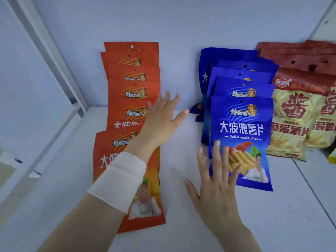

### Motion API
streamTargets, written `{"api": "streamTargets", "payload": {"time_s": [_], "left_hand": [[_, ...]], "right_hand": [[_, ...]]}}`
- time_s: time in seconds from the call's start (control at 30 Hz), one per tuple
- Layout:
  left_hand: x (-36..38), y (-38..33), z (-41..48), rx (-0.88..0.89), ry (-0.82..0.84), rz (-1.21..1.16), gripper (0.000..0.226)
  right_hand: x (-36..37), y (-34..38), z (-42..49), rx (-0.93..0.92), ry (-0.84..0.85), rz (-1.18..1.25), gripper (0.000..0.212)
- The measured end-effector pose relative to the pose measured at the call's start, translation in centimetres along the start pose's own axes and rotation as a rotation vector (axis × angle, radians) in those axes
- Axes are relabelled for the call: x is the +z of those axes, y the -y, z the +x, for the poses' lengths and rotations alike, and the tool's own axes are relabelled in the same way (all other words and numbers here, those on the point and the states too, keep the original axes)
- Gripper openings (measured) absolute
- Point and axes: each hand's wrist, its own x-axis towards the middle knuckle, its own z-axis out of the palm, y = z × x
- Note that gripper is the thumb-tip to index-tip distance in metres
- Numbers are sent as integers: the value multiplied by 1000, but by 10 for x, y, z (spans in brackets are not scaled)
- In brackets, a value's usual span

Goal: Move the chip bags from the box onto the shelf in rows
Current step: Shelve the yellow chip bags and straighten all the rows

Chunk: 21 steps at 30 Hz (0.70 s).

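Several orange chip bags [133, 88] stand in an overlapping row on the white shelf [181, 206], running from the back wall to the front. My left hand [161, 119], fingers spread and straight, reaches over the right side of that row and holds nothing. To the right stands a row of several blue chip bags [241, 113]. My right hand [218, 179] is spread open with its fingertips over the lower left part of the front blue bag. The box is out of view.
Rows of red-and-yellow chip bags [294, 113] fill the shelf to the right of the blue row. A grey upright post [54, 57] frames the shelf on the left. A bare strip of shelf lies between the orange and blue rows.
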Motion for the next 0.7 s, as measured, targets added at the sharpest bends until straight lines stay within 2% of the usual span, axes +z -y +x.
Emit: {"api": "streamTargets", "payload": {"time_s": [0.07, 0.13, 0.27, 0.4, 0.57, 0.7], "left_hand": [[-29, 25, -13, 45, -56, 220, 58], [-53, 55, -28, 51, -83, 336, 58], [-86, 116, -56, -56, -66, 363, 60], [-88, 152, -69, -195, -47, 112, 61], [-67, 168, -73, -341, 29, -410, 80], [-58, 162, -67, -419, 66, -654, 72]], "right_hand": [[-2, 38, -10, -61, 7, 18, 64], [-5, 76, -21, -93, 10, 33, 63], [-1, 143, -42, -120, 54, 45, 68], [11, 178, -56, -62, 107, 23, 76], [33, 179, -53, 28, 188, -8, 79], [44, 178, -36, 63, 189, -16, 79]]}}
